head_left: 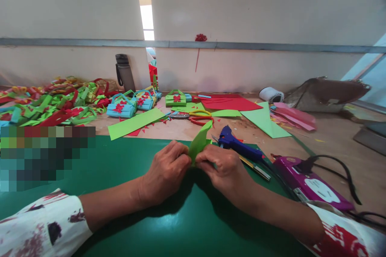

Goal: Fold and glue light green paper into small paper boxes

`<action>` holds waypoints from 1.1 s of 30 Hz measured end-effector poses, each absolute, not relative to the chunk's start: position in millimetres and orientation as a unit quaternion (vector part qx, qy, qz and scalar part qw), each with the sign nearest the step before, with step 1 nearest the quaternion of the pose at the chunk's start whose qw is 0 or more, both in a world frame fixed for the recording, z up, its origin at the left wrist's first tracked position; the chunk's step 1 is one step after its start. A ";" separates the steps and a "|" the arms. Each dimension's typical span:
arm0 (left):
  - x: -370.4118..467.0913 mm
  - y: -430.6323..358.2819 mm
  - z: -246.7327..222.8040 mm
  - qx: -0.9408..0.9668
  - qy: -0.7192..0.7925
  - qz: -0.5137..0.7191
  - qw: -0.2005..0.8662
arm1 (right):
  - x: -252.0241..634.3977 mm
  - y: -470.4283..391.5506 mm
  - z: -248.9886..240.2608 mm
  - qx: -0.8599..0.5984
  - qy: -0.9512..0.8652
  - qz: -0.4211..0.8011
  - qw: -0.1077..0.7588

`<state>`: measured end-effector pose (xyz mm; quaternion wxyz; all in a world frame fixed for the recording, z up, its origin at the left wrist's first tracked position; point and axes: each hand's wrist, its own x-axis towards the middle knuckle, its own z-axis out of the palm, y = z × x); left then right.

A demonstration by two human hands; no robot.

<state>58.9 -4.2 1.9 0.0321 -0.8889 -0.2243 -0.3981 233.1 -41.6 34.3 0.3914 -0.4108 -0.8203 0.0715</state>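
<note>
Between my two hands a folded piece of light green paper (199,140) stands up over the green mat (126,225). My left hand (169,170) pinches its lower left edge, fingers curled closed. On the other side my right hand (223,166) grips the lower right edge, also closed. My fingers hide the paper's bottom part. Just beyond my right hand lies a blue glue gun (238,144). Scissors with yellow and red handles (200,117) rest behind the paper, and a box cutter (256,168) lies right of my right hand.
A purple power strip (310,184) with a black cable sits at the right. Finished small paper bags (120,107), a green strip (135,122), red sheets (232,102) and a pile of paper pieces (60,102) line the back. A grey bottle (125,73) stands by the white partition.
</note>
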 end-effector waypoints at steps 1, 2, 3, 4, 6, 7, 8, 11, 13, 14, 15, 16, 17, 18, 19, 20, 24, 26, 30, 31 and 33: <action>59.1 -4.2 2.0 -0.889 -0.223 -0.398 0.035 | 233.1 -41.3 34.7 -0.410 -0.821 0.072 0.391; 59.2 -4.3 2.2 -0.890 -0.222 -0.398 0.037 | 233.2 -41.2 35.1 -0.409 -0.821 0.073 0.391; 59.1 -4.3 2.4 -0.889 -0.221 -0.399 0.038 | 233.4 -41.1 35.4 -0.409 -0.821 0.074 0.390; 58.8 -4.3 2.6 -0.887 -0.222 -0.403 0.036 | 233.9 -41.1 35.6 -0.410 -0.821 0.076 0.389; 57.8 -4.2 3.0 -0.880 -0.230 -0.415 0.021 | 235.1 -41.1 35.7 -0.414 -0.818 0.081 0.390; 57.1 -4.1 3.1 -0.875 -0.237 -0.421 0.008 | 235.8 -41.0 35.7 -0.417 -0.816 0.084 0.392; 56.2 -4.0 3.1 -0.871 -0.243 -0.427 -0.009 | 236.5 -40.9 35.7 -0.422 -0.812 0.088 0.394; 53.6 -4.5 2.7 -0.864 -0.244 -0.437 -0.057 | 237.4 -40.2 36.6 -0.444 -0.789 0.114 0.408; 52.5 -5.7 2.1 -0.861 -0.233 -0.443 -0.087 | 237.0 -39.9 38.3 -0.466 -0.762 0.145 0.425; 52.3 -6.4 1.8 -0.857 -0.235 -0.447 -0.105 | 236.5 -39.9 39.5 -0.477 -0.747 0.162 0.434; 52.4 -7.2 1.6 -0.849 -0.244 -0.451 -0.126 | 236.0 -40.1 40.6 -0.488 -0.731 0.177 0.443; 52.8 -8.0 1.8 -0.839 -0.258 -0.455 -0.150 | 235.4 -40.3 41.8 -0.497 -0.718 0.190 0.450; 53.3 -8.5 2.4 -0.828 -0.274 -0.459 -0.173 | 234.8 -40.6 42.8 -0.503 -0.707 0.199 0.455; 54.0 -8.9 3.4 -0.819 -0.286 -0.460 -0.191 | 234.2 -40.8 43.6 -0.506 -0.700 0.206 0.460; 54.8 -9.2 4.8 -0.815 -0.289 -0.458 -0.206 | 233.7 -41.0 44.2 -0.508 -0.695 0.213 0.462; 55.6 -9.5 6.5 -0.816 -0.284 -0.453 -0.218 | 233.1 -41.2 44.7 -0.508 -0.693 0.218 0.463; 58.2 -11.2 12.8 -0.818 -0.267 -0.441 -0.255 | 231.4 -41.1 45.3 -0.510 -0.685 0.233 0.465; 58.9 -12.2 13.8 -0.808 -0.277 -0.449 -0.263 | 231.0 -41.2 45.4 -0.508 -0.682 0.240 0.468; 59.1 -13.0 14.0 -0.797 -0.280 -0.453 -0.283 | 231.8 -42.6 45.4 -0.500 -0.688 0.244 0.466; 59.0 -12.9 14.3 -0.793 -0.285 -0.452 -0.291 | 232.3 -43.0 45.4 -0.497 -0.692 0.239 0.466; 58.6 -12.7 15.0 -0.786 -0.295 -0.450 -0.305 | 233.2 -43.7 45.2 -0.489 -0.701 0.225 0.468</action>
